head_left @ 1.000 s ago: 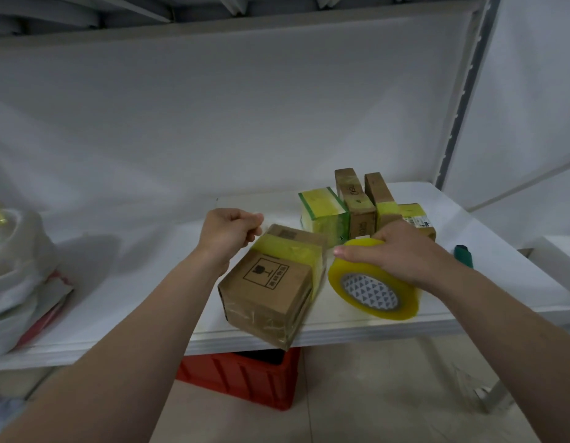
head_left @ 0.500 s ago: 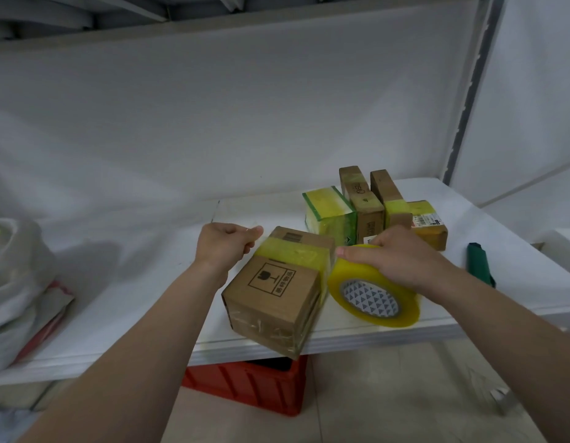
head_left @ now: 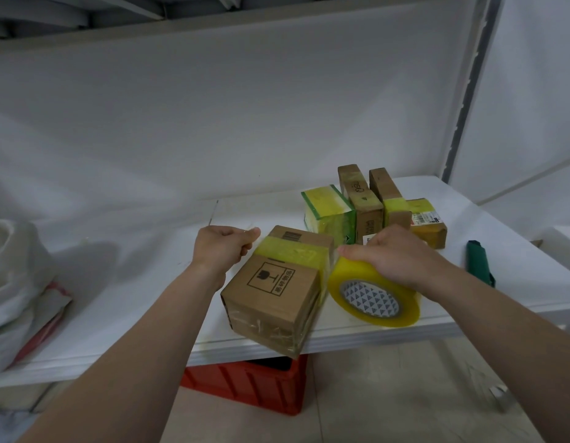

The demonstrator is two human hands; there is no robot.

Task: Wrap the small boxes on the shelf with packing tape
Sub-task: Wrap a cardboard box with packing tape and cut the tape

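A brown cardboard box (head_left: 274, 294) with a printed fragile mark sits at the front edge of the white shelf (head_left: 133, 302), one corner hanging over the edge. A band of yellow tape crosses its top. My left hand (head_left: 223, 247) is closed against the box's far left edge, at the tape's end. My right hand (head_left: 392, 257) grips a yellow roll of packing tape (head_left: 373, 295) from above, pressed against the box's right side. Behind stand several small boxes (head_left: 366, 206) with yellow tape on them.
A green utility knife (head_left: 478, 262) lies on the shelf at the right. White plastic bags (head_left: 15, 282) fill the shelf's left end. A red crate (head_left: 254, 383) sits on the floor under the shelf. A metal upright (head_left: 469, 91) bounds the shelf at the right.
The roll in my right hand has come up tight against the box's right side. My left hand stays at the box's far left edge. The view has shifted slightly.
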